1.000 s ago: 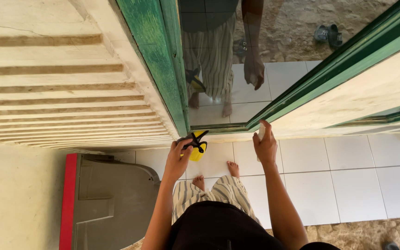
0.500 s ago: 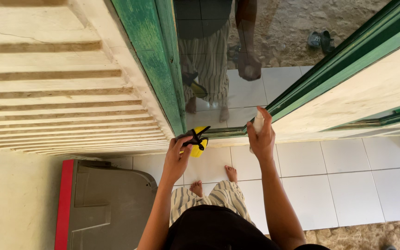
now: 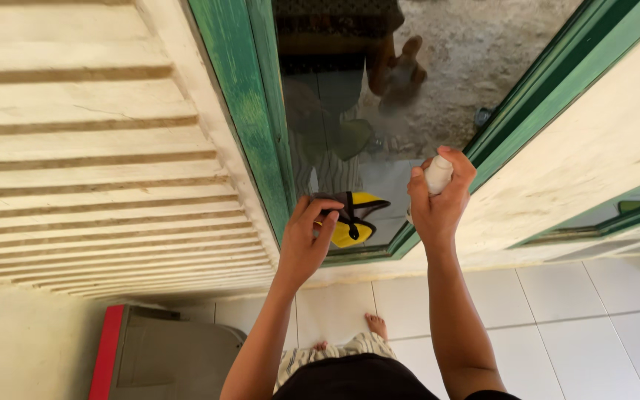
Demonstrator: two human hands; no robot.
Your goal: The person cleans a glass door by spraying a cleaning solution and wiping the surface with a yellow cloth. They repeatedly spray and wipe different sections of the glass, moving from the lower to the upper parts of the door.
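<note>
Item: window pane in a green painted frame, glass reflecting the person and the ground outside; work in hand, by the look of it, is wiping or cleaning the glass, at the stage where cleaner goes on, low on the pane. Left hand: grip closed around a yellow and black cleaning pad, strapped in black, held against or just off the lower glass; contact cannot be told. Right hand: grip wrapped tight around a small white bottle, its top pointing up toward the glass, just right of the pad. Both grips sit near the bottom rail of the frame, close together but apart. Left of the left grip: pale slatted shutter. Right of the right grip: cream wall panel with further green trim. Below both: white tiled floor, the person's bare foot, a grey bin with a red edge. Next move, as judged: bottle aimed squarely at the pane, the pad pressed flat and drawn evenly across the glass.
</note>
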